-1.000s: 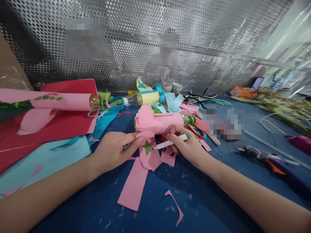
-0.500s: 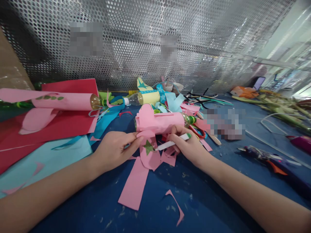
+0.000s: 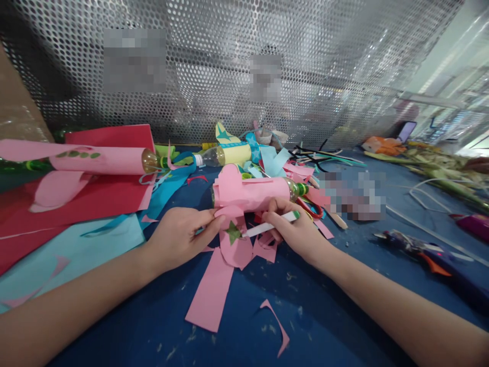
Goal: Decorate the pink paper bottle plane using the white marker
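Scrap-littered blue table [image 3: 324, 326], perforated screen [image 3: 229, 30] behind; left hand [image 3: 179, 237] pinching pink paper [image 3: 235, 250], right hand [image 3: 298, 229] gripping marker [image 3: 271, 224]

A perforated metal screen [image 3: 244, 76] stood behind the blue tabletop [image 3: 324, 326] and leaned in overhead, glinting with reflected light. A brown board [image 3: 15, 107] stood at the far left. To the right, pale panels [image 3: 451, 71] were brightly lit.
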`<state>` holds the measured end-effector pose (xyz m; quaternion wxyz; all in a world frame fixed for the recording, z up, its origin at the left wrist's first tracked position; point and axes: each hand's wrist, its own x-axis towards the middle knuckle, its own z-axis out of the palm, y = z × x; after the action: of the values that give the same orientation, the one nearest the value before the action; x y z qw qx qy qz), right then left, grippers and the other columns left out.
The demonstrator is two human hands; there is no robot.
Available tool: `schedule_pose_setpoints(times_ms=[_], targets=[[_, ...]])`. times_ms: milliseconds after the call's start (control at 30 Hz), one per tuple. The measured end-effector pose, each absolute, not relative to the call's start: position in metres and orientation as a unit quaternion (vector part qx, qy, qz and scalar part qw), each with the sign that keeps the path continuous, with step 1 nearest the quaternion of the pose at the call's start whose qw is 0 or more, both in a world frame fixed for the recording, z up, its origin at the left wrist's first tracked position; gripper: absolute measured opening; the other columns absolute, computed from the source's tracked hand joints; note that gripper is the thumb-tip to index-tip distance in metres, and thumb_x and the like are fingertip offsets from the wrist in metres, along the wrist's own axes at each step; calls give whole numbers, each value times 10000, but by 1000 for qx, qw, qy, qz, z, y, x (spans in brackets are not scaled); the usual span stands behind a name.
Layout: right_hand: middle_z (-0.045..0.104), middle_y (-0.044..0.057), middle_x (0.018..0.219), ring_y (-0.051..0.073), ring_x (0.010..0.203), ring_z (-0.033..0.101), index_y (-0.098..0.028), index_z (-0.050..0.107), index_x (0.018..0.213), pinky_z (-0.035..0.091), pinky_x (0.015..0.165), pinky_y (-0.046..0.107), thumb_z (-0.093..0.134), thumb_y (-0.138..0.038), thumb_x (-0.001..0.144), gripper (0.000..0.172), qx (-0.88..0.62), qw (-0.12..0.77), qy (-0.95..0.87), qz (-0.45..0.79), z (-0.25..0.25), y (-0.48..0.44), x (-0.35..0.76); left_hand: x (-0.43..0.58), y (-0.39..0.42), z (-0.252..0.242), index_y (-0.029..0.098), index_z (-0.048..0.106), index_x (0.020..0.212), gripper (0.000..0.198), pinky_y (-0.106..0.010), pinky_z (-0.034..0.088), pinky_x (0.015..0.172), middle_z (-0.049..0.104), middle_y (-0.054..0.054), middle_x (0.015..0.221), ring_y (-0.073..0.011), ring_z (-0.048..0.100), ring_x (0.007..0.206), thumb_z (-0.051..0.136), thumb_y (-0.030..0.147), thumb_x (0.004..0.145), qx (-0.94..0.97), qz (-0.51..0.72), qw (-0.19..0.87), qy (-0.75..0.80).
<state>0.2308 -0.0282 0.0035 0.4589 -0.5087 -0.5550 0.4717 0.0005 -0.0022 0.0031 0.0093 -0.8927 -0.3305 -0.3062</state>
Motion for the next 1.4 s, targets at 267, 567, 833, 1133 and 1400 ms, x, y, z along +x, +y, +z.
schedule_pose_setpoints(times_ms=[267, 567, 833, 1133, 1400], targets=[[439, -102, 354, 85, 332, 406, -236, 430, 560, 417, 393, 219, 588, -260, 675, 197, -503, 456, -550, 487, 6, -29, 229, 1, -2, 3, 193, 705, 680, 576, -244, 323, 460, 624, 6, 475, -129, 588, 452, 317, 439, 1029, -892, -298, 10, -339], [437, -101, 363, 89, 341, 424, -236, 418, 560, 397, 390, 212, 592, -252, 685, 216, -510, 460, -551, 474, 4, -29, 231, 2, -4, 10, 183, 702, 667, 578, -242, 314, 447, 618, 5, 470, -124, 585, 437, 321, 415, 1035, -899, -288, 20, -328], [433, -101, 363, 96, 340, 437, -236, 418, 561, 402, 392, 219, 593, -251, 686, 216, -508, 461, -547, 480, 4, -29, 231, 2, -4, 9, 181, 708, 668, 585, -239, 335, 448, 631, 0, 478, -132, 601, 447, 321, 424, 1034, -898, -291, 21, -329], [444, -102, 376, 115, 365, 508, -234, 429, 583, 427, 413, 227, 573, -250, 682, 176, -526, 449, -539, 482, 3, -28, 234, 2, -4, 8, 176, 711, 671, 576, -250, 325, 444, 635, -3, 475, -136, 599, 440, 333, 413, 1035, -897, -304, 28, -320], [431, -94, 366, 91, 359, 424, -228, 429, 554, 396, 406, 218, 566, -253, 683, 190, -525, 450, -552, 466, 4, -27, 235, 0, -2, 1, 182, 696, 672, 536, -254, 315, 457, 622, 6, 475, -130, 583, 443, 360, 397, 1029, -891, -322, 36, -319]])
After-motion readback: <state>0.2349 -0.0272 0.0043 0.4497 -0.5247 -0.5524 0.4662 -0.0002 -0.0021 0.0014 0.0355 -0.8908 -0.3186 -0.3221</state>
